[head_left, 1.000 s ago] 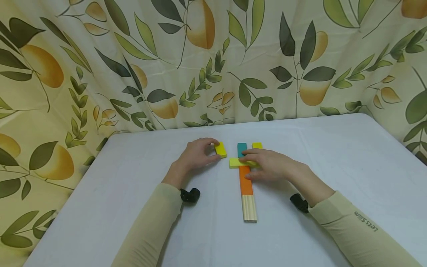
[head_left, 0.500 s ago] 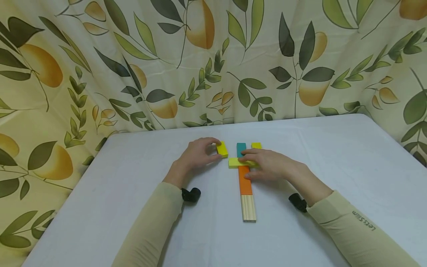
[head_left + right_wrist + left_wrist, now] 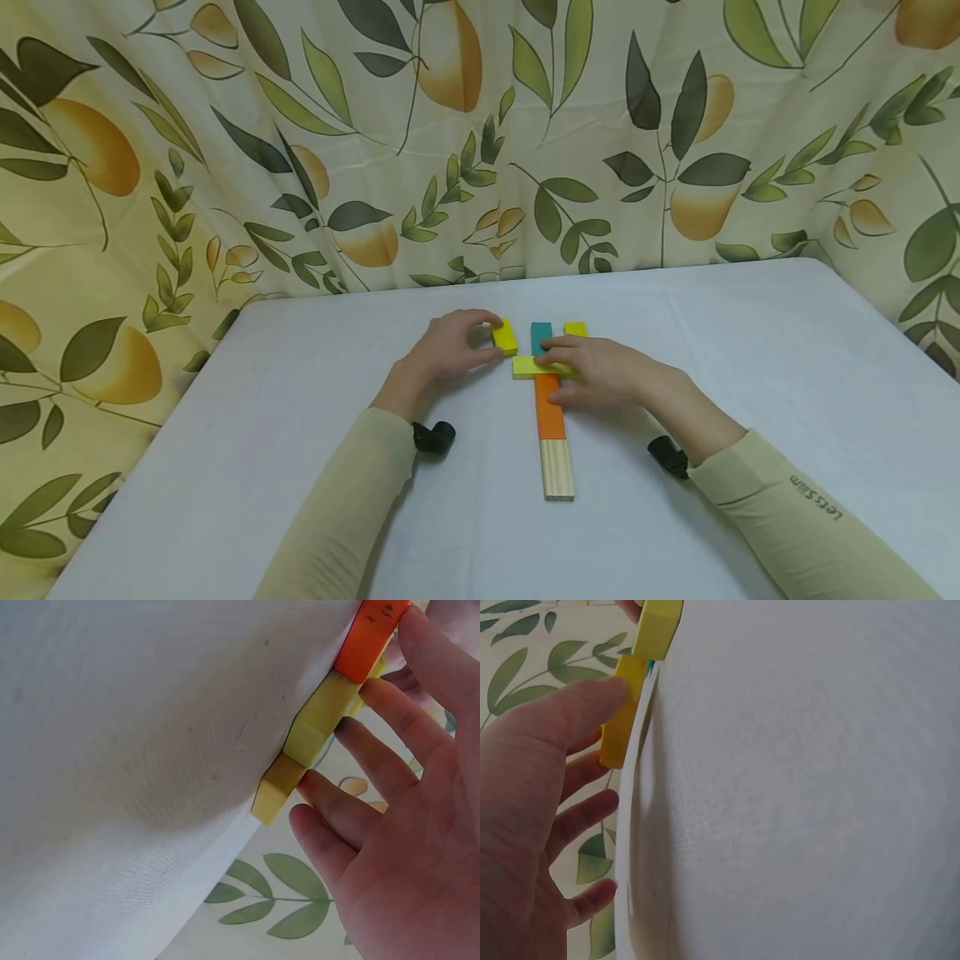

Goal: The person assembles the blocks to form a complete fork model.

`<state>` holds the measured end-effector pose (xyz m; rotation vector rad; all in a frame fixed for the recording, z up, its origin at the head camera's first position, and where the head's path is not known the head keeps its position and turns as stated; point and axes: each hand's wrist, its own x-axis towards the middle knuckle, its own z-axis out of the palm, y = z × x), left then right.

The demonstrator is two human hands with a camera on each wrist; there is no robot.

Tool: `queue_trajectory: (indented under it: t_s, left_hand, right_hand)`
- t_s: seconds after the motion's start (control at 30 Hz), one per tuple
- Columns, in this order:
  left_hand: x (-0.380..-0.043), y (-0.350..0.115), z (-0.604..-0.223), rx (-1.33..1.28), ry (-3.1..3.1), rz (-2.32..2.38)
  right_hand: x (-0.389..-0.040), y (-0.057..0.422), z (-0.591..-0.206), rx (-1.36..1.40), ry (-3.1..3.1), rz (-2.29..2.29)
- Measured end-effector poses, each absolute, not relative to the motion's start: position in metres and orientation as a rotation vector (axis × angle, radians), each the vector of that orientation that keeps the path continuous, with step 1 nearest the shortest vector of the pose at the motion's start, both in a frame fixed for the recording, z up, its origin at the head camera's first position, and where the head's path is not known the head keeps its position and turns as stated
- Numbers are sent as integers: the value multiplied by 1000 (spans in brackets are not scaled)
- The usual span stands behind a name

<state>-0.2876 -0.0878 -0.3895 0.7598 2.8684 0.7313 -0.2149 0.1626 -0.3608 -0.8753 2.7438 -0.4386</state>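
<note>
My left hand point(image 3: 453, 343) pinches a small yellow block point(image 3: 506, 337) between thumb and fingers, left of a row of wooden blocks. In the left wrist view the thumb presses on one side of it. Crossing the row is a lime-yellow block point(image 3: 522, 367). Behind it stand a teal block point(image 3: 541, 335) and, to the right, another yellow block point(image 3: 575, 329). Before it lie an orange block point(image 3: 549, 417) and a plain wood block point(image 3: 557, 471), end to end. Extended fingertips of my right hand point(image 3: 611, 372) rest on the lime-yellow and orange blocks, covering part of both.
A white cloth covers the table point(image 3: 300, 433) under the blocks. Its back edge meets a curtain point(image 3: 480, 192) printed with leaves and fruit. Small black cameras point(image 3: 433, 438) sit at both wrists.
The left hand has slid the yellow block a little to the right, closer to the teal and lime-yellow blocks. The right hand stays on the blocks.
</note>
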Motion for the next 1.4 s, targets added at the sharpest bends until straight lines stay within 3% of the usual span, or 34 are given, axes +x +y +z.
queue_trajectory:
  t_s: [1.4]
  left_hand:
    - [-289,-82,-393,769,2861,722]
  right_hand:
    - [-214,164,-361,-897,2756,-418]
